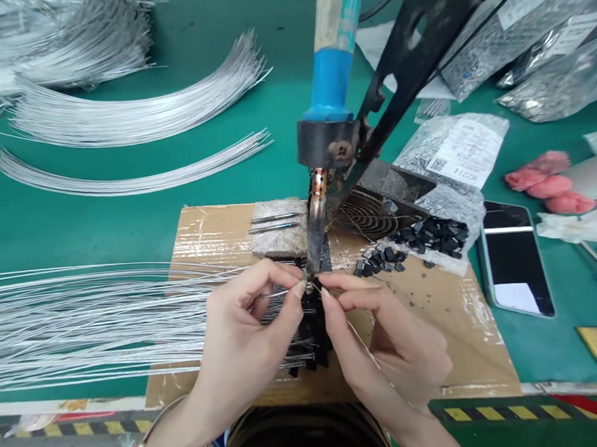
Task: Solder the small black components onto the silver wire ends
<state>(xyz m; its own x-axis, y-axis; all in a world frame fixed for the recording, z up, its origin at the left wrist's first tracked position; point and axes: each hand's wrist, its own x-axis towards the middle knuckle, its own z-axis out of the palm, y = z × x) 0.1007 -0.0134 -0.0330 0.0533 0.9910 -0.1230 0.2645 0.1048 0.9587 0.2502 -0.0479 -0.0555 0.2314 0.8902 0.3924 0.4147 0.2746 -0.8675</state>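
My left hand (251, 329) is closed, thumb and forefinger pinching the end of a thin silvery wire (278, 293) right by the hot end of a soldering iron. This blue-handled soldering iron (332, 81) is clamped above, its tip pointing down between my hands. My right hand (389, 332) is closed around a strand of solder wire (365, 345), which trails down across the palm. Its upper end meets the tip beside the left fingertips. Fingers partly hide the small metal piece there. Below lies a black fixture (314, 329) with several wire ends across it.
Cardboard (459, 335) covers the mat under my hands. Loose wires (93, 321) spread left; wire bundles (143, 115) lie behind. A black bracket (410, 64) slants overhead. Small black parts (432, 236), a phone (516, 259) and plastic bags (565, 69) sit right.
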